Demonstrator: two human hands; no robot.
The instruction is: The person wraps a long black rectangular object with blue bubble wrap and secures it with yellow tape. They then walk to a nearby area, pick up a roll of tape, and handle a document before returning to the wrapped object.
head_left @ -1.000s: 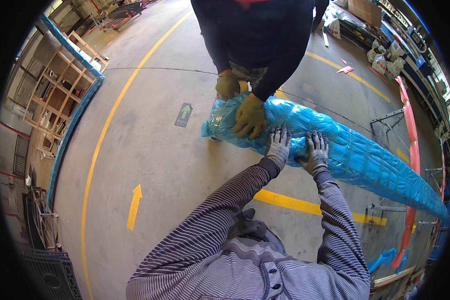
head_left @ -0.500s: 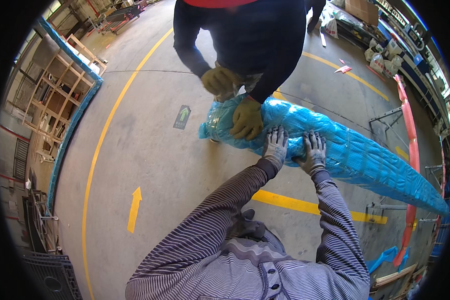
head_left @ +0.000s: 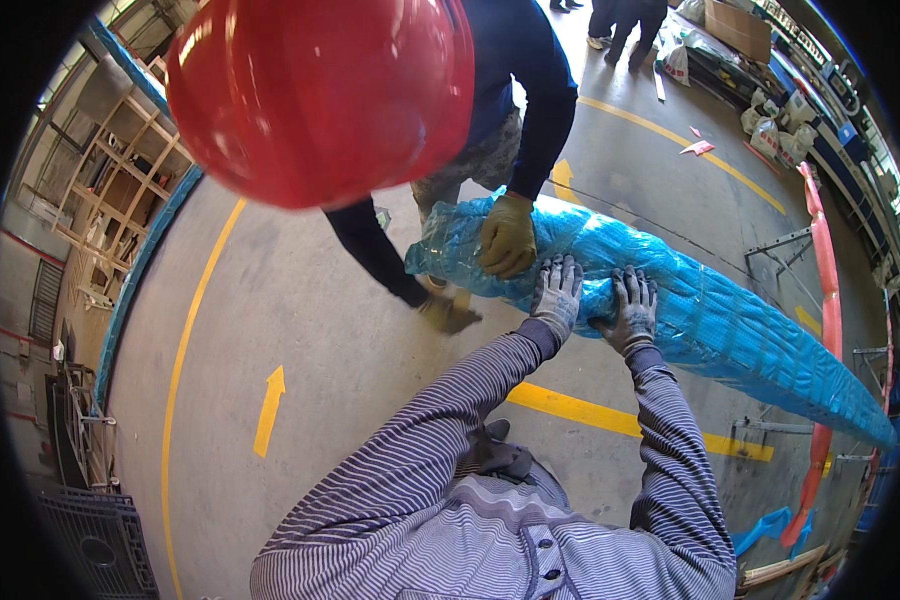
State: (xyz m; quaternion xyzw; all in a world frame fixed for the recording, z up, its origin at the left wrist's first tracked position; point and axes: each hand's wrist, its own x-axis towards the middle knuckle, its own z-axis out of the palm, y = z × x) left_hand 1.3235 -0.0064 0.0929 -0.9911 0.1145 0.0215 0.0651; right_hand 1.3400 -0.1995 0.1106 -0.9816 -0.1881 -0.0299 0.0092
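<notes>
Grey concrete floor [head_left: 300,330] with yellow lines [head_left: 610,420], wooden racks [head_left: 120,200] left.

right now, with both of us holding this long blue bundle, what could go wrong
The co-worker's red hard hat is bent in close under your head, so heads could knock. Your left hand and right hand lie flat on the slick wrap of the blue bundle rather than around it, so it might slip or roll. The co-worker's gloved hand sits right beside yours and could get pinched.
</notes>
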